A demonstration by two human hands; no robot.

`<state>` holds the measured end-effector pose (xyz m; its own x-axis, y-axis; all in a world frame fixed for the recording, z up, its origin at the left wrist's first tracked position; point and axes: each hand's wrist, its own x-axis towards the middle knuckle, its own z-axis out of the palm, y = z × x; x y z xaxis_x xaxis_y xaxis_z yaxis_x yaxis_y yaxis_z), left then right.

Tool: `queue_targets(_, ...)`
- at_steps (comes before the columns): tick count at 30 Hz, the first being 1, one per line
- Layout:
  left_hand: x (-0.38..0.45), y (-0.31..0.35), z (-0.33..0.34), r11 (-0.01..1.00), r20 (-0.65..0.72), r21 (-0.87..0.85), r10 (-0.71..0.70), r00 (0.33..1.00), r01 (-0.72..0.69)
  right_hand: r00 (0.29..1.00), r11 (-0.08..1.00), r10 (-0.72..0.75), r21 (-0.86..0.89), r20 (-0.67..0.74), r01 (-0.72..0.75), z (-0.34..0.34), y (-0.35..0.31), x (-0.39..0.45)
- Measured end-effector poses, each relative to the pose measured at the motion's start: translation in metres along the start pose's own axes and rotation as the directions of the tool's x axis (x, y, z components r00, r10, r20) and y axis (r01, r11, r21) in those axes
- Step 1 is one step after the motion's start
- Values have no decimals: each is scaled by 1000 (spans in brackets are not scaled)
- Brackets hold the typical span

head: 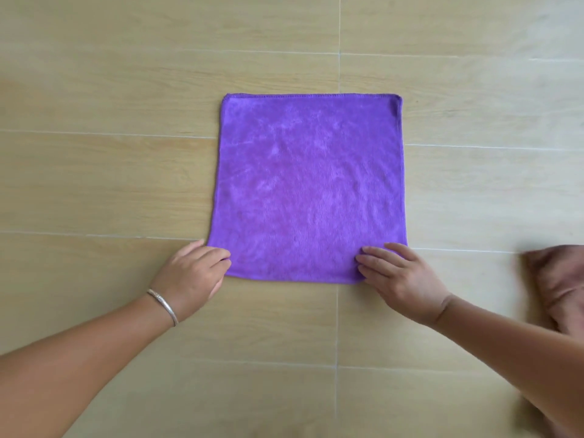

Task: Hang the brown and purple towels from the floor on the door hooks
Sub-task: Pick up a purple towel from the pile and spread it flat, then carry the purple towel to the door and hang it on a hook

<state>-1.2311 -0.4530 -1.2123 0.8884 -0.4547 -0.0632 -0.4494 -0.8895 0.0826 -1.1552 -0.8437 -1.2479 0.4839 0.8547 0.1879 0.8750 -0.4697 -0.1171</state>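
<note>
Here the purple towel (308, 188) lies flat on the wood-look floor (110, 172), and my hands pinch its two near corners: left hand (192, 273) on the left corner, right hand (399, 279) on the right. The brown towel (557, 286) sits bunched at the far right. If I lift with only fingertip pinches, a corner could slip and the cloth would drop back.

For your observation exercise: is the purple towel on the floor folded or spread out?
Spread out. The purple towel lies flat on the floor, all four edges showing, each hand at a near corner.
</note>
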Motion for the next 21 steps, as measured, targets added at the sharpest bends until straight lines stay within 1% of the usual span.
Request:
queue_targets(3, 7, 4, -34, 996, 153, 23, -93, 984, 91, 985, 985, 172, -33, 23, -171, -28, -14, 10)
queue_targets(6, 15, 5, -83, 981, 266, 54, -195, 944, 187, 930, 931, 365, -24, 40, -364, -81, -22, 29)
queue_targets(9, 19, 5, -148, 960, 305, 146, -273, 912, 239, 899, 902, 432, -35, 71, -431, -151, -25, 54)
queue_targets(11, 21, 5, -201, 943, 302, 200, -317, 899, 265, 884, 889, 457, -54, 99, -454, -206, -24, 73)
queue_targets(13, 24, 4, -255, 927, 286, 215, -362, 887, 309, 869, 875, 484, -65, 105, -479, -264, -21, 92)
queue_targets(15, 26, 3, -312, 913, 271, 214, -397, 877, 347, 871, 877, 480, -85, 104, -473, -324, -20, 111)
queue_targets(17, 27, 3, -372, 909, 245, 219, -404, 881, 356, 887, 890, 452, -101, 91, -444, -384, -21, 130)
queue_targets(19, 26, 3, -440, 910, 191, 177, -405, 894, 375, 895, 897, 436, -124, 89, -425, -452, -23, 149)
queue_targets(21, 25, 6, -515, 913, 68, 73, -405, 912, 401, 898, 899, 428, -151, 98, -412, -526, -28, 165)
